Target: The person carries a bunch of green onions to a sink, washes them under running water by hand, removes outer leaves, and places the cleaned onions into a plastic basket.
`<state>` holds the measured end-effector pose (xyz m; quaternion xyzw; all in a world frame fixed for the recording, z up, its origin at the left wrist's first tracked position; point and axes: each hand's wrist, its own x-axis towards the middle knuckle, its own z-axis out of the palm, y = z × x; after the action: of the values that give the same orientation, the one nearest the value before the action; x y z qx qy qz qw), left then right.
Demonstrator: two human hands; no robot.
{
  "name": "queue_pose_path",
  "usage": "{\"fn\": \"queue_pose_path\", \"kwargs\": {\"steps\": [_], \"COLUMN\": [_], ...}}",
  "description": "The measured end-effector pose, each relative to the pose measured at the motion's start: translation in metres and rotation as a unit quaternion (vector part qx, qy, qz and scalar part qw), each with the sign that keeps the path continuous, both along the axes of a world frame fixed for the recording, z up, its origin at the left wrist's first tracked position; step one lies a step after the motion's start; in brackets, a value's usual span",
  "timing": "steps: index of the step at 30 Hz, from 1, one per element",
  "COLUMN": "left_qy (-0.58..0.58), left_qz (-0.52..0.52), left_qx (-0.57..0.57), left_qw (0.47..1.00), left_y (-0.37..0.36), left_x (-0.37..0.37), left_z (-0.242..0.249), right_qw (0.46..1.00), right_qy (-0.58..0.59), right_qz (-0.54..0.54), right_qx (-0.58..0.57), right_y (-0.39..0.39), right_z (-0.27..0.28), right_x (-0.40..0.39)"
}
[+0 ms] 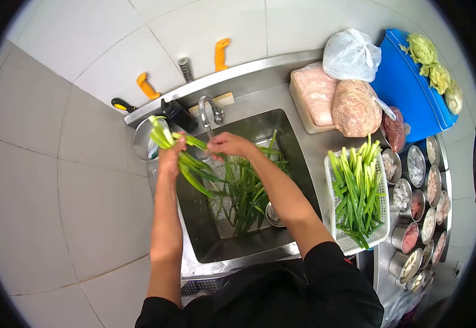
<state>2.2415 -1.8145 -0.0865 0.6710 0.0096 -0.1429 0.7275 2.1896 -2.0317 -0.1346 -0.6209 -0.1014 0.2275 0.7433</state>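
Over the left part of a steel sink point(202, 249), my left hand point(171, 156) is closed round a bunch of green stalks point(194, 177), whose pale ends stick up beyond the fingers. My right hand point(226, 145) pinches one of these stalks just below the curved faucet point(206, 112), and water seems to run there. More long green leaves point(249, 197) lie in the sink beneath my right forearm. To the right of the sink, a white perforated basket point(384, 229) holds a pile of green stalks point(358, 188).
A round metal bowl point(141, 143) and a black bottle point(179, 116) stand behind the sink's left corner. Bagged meat point(357, 108), a white plastic bag point(352, 54) and a blue container point(399, 90) are at the back right. Several metal tins point(409, 238) line the right side.
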Motion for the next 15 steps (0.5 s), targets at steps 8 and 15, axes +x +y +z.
{"fn": "queue_pose_path", "kwargs": {"steps": [8, 15], "left_qy": [-0.061, -0.012], "left_qz": [-0.022, 0.035], "left_qx": [-0.035, -0.117], "left_qw": [0.997, 0.992], "left_y": [0.020, 0.005], "left_x": [0.009, -0.002], "left_z": [0.029, 0.010], "right_qw": [0.987, 0.820], "right_qy": [-0.030, 0.035], "right_qz": [-0.152, -0.433], "right_qx": [-0.046, -0.373], "right_y": [-0.030, -0.062], "right_z": [-0.045, -0.078], "right_x": [-0.041, -0.053]}}
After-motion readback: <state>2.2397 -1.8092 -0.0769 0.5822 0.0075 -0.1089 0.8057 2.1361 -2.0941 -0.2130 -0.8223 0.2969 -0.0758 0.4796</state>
